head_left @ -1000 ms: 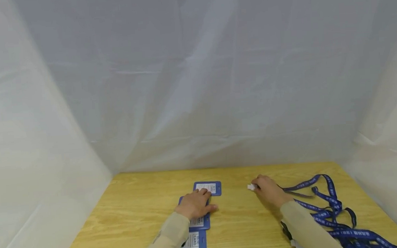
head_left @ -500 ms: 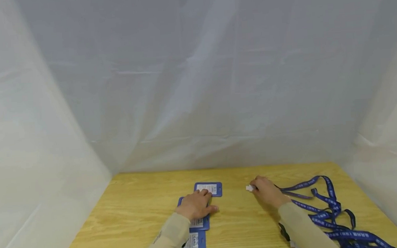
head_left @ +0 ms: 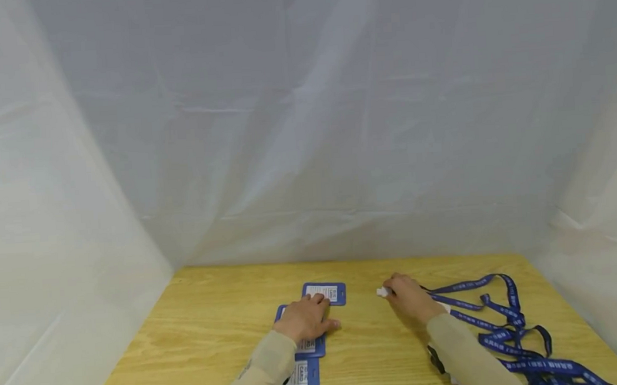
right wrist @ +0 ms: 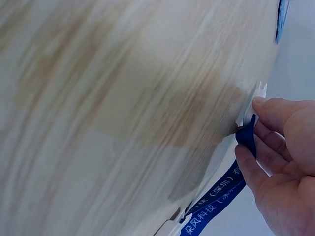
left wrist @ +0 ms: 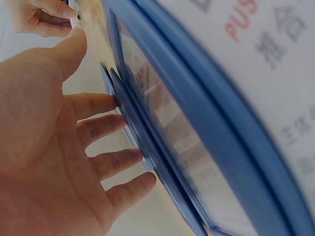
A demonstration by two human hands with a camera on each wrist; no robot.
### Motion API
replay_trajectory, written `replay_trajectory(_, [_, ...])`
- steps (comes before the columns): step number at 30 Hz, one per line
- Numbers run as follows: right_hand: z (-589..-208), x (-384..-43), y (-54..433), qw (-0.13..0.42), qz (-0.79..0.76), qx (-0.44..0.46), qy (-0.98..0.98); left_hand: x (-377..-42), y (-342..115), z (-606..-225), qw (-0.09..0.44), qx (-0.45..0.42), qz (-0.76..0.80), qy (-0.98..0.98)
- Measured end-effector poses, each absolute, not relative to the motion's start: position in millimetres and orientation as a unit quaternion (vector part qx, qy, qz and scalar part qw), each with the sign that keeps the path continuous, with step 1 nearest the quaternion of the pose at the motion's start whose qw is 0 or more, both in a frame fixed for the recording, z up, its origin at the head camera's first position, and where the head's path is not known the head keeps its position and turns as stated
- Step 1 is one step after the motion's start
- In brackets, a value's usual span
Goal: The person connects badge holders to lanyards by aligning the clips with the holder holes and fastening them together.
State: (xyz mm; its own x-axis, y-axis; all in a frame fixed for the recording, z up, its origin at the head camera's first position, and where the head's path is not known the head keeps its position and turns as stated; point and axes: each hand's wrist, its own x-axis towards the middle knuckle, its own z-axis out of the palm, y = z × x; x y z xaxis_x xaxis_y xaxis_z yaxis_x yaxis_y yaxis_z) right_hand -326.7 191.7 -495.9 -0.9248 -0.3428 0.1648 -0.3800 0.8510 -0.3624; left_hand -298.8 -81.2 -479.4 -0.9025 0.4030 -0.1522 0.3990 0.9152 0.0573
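Note:
My left hand lies over the row of blue card holders, fingers spread and fairly straight. Its fingertips reach the near edge of the farthest card holder. In the left wrist view those fingertips touch the blue rims of the holders. Across the table, my right hand pinches the white plastic clip at the end of a blue lanyard between thumb and fingers. The clip's tip points left, toward the card holders. White lettering runs along the strap, which trails back to the right.
More blue lanyards lie looped and tangled on the right of the wooden table. Further card holders overlap in a column toward the near edge. White sheeting stands behind the table and at both sides.
My right hand has slid slightly left with the clip, drawing the lanyard strap along. The left hand has stayed in place on the card holders.

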Motion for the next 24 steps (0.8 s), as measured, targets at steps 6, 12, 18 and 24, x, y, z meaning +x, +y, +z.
replay_trajectory(6, [-496,-327,189,0.032,0.196,0.184,-0.963,-298,-80,-480,0.075,0.220,0.006,0.973])
replay_trajectory(12, [-497,-328,186,0.042,0.194,0.192,-0.961,-297,-78,-481,0.069,0.221,0.003,0.973])
replay_trajectory(18, [-496,-327,181,0.042,0.198,0.199,-0.959,-295,-74,-479,0.071,0.224,0.004,0.972])
replay_trajectory(24, [-494,-326,178,0.051,0.190,0.210,-0.958,-294,-70,-477,0.072,0.223,0.001,0.972])
